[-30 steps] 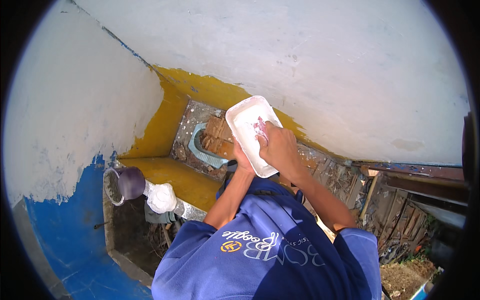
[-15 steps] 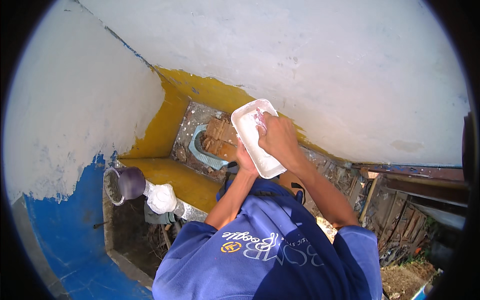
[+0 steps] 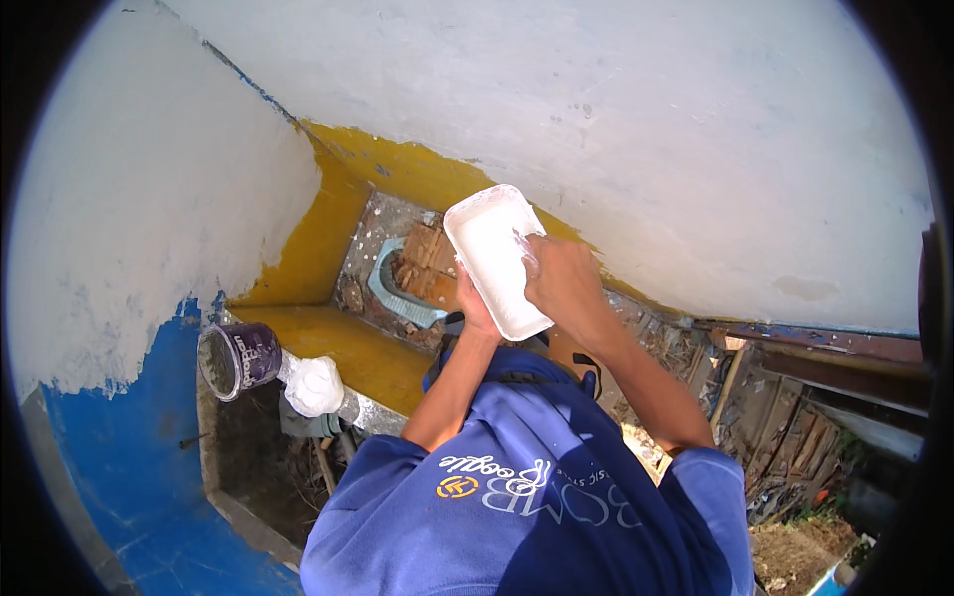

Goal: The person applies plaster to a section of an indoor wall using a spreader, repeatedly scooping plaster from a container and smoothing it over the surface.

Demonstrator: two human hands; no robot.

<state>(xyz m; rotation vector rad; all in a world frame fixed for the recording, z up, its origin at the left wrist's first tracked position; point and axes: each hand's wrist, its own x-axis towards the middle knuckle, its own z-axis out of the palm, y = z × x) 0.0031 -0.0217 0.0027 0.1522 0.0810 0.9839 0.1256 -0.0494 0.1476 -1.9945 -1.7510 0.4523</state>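
Note:
A shallow white rectangular tray [image 3: 469, 230] is tilted in front of my chest. My left hand [image 3: 477, 304] is closed round its left edge from below, with most of its fingers hidden behind it. White paint or paste seems to coat the inside. My right hand [image 3: 564, 280] is closed over the tray's right side, fingertips inside. A small, white-smeared thing shows at these fingertips, too glaring to name. Ahead stands a white-coated wall [image 3: 646, 129], with a yellow band [image 3: 417, 171] along its lower part.
On the left, a dark purple bucket [image 3: 256, 355] stands beside a white bundled bag [image 3: 315, 385] on a ledge. Below lies a light-blue squat toilet pan [image 3: 395, 295] with wood scraps [image 3: 429, 260]. A blue-painted wall [image 3: 139, 457] is at left; debris [image 3: 785, 437] lies at lower right.
The tray and both my hands have shifted slightly up and left. My right hand has moved a little down relative to the tray. The pinkish smear at its fingertips now looks white.

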